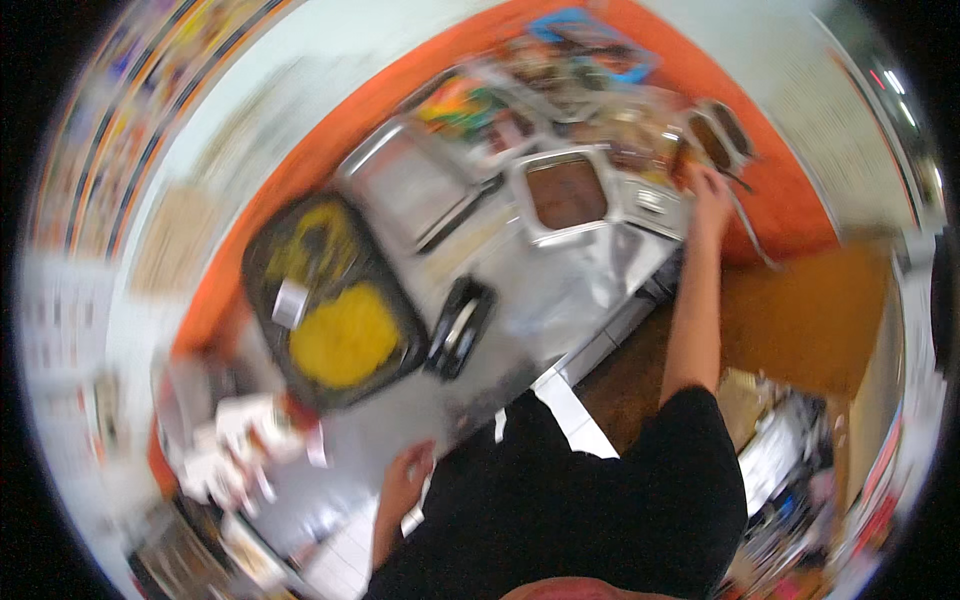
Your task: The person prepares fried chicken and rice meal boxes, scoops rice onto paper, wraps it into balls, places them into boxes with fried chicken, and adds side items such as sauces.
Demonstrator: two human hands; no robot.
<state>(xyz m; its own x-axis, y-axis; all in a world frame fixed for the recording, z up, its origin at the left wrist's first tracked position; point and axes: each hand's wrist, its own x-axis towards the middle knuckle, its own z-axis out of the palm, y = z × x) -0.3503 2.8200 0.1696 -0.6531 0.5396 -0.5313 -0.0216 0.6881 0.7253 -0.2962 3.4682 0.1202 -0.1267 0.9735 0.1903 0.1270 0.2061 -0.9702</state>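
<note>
My right hand (709, 191) is stretched out to the far right end of the steel table (517, 300). It is beside a steel lid with a handle (651, 201) and a pair of small containers of dark brown contents (709, 139). Blur hides whether its fingers grip anything. Close to my body, at the table's front edge, my left hand (409, 472) has loosely bent fingers and nothing visible in them. Between the hands lie a black stapler-like object (461, 326) and a dark tray (259, 262) of yellow food. A steel pan of brown contents (566, 191) sits farther back.
A rectangular steel pan or lid (409, 180) lies behind the dark tray. Bagged goods (461, 109) and a blue-rimmed basket (637, 71) are at the back against an orange wall band (315, 112). Crumpled white paper or plastic (255, 427) is at left. Assorted items (787, 465) lie lower right.
</note>
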